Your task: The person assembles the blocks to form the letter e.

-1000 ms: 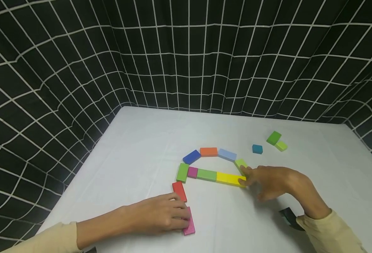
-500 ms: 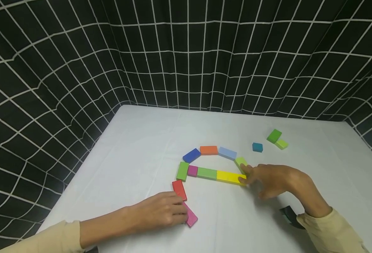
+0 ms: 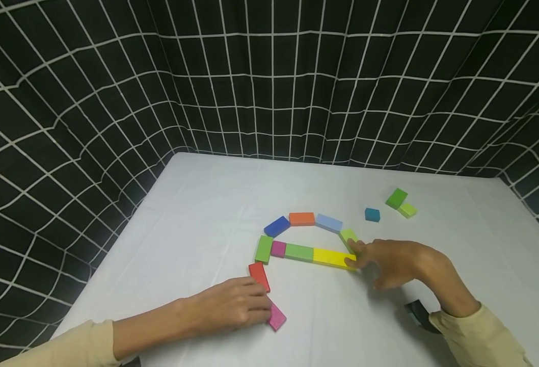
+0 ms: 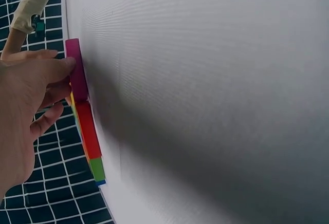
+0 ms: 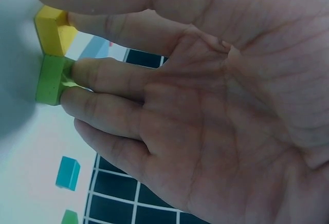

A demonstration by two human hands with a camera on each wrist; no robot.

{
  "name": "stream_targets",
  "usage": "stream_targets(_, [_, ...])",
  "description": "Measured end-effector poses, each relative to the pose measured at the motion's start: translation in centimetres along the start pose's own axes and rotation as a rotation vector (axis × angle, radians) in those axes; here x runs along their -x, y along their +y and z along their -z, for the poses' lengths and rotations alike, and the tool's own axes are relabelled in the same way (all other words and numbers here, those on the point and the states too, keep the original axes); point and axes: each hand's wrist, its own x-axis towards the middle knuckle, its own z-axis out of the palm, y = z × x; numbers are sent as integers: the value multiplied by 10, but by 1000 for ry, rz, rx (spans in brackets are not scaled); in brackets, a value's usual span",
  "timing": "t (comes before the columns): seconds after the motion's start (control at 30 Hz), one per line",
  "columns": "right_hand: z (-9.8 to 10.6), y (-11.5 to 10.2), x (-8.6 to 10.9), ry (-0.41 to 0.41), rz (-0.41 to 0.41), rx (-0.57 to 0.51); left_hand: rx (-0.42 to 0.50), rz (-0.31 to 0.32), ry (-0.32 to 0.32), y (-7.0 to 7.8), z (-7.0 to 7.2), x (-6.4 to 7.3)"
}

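Observation:
My left hand (image 3: 233, 306) pinches a pink block (image 3: 276, 316), its thumb on the near side in the left wrist view. That block's far end meets a red block (image 3: 259, 277), with a green block (image 3: 264, 248) beyond. My right hand (image 3: 391, 260) touches a yellow block (image 3: 331, 258) and a lime block (image 3: 348, 236) with its fingertips; in the right wrist view the fingers are nearly straight. A light green block (image 3: 299, 252) and a magenta block (image 3: 278, 248) continue the row from the yellow one. Dark blue (image 3: 276, 226), orange and light blue blocks form an arc above.
At the back right lie a teal block (image 3: 372, 214), a dark green block (image 3: 396, 198) and a small lime block (image 3: 407, 210). The white table (image 3: 214, 193) is enclosed by a black grid-patterned curtain (image 3: 278, 76).
My left hand has pushed the pink block slightly away and turned it, its near end swinging right and its far end now against the red block. The right hand has stayed put.

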Motion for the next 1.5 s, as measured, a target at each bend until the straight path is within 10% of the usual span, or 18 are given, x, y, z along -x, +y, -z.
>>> stream_targets(1.0, [-1, 0, 3, 0, 13, 5, 31, -70, -77, -13, 7, -15])
stream_targets(1.23, [0, 0, 4, 8, 3, 20, 23, -29, -100, -59, 18, -56])
stream_targets(1.5, [1, 3, 7, 9, 91, 40, 62, 120, 6, -120, -5, -142])
